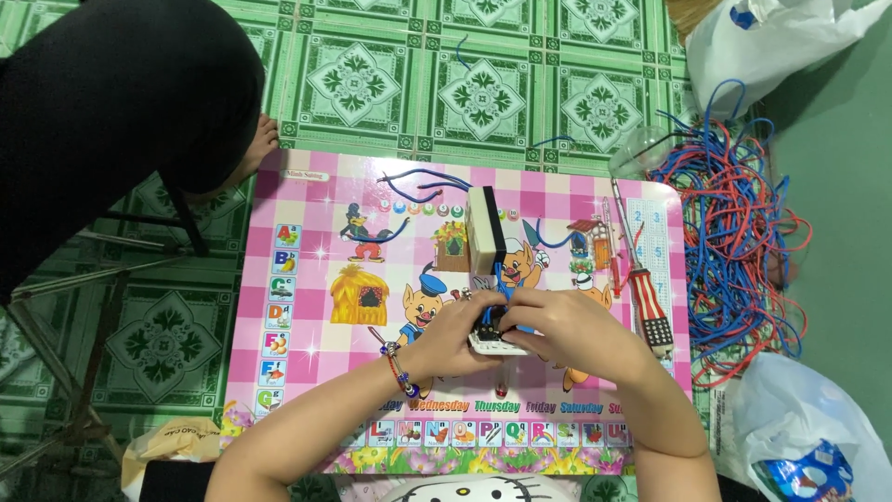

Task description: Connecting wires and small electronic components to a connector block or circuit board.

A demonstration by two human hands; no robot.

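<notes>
1. The small white electrical part [491, 340] sat on the pink bench [307, 372], pinched between both hands, with blue wires [499, 290] rising out of its top. Some wires looked already seated in it; whether all were in, I could not tell, as fingers covered most of it.
2. The left hand [452, 336] had its grip closed on the near-left side of the part; a beaded bracelet [400, 369] hung at that wrist.
3. The right hand [567, 327] was curled over the part's other side, grip clamped on it too, fingertips at the wire ends.
4. Just beyond the hands stood a cream block with a black band [486, 234], untouched, looking like another unit.
5. Beyond that, loose blue wire pieces [423, 181] lay on the bench, unused.
6. Out past the right hand lay a red-and-white striped screwdriver [641, 279], set down.
7. Farther right, off the bench, a big tangle of red and blue wire [739, 232] sat on the floor, so plenty of stock seemed left.
</notes>
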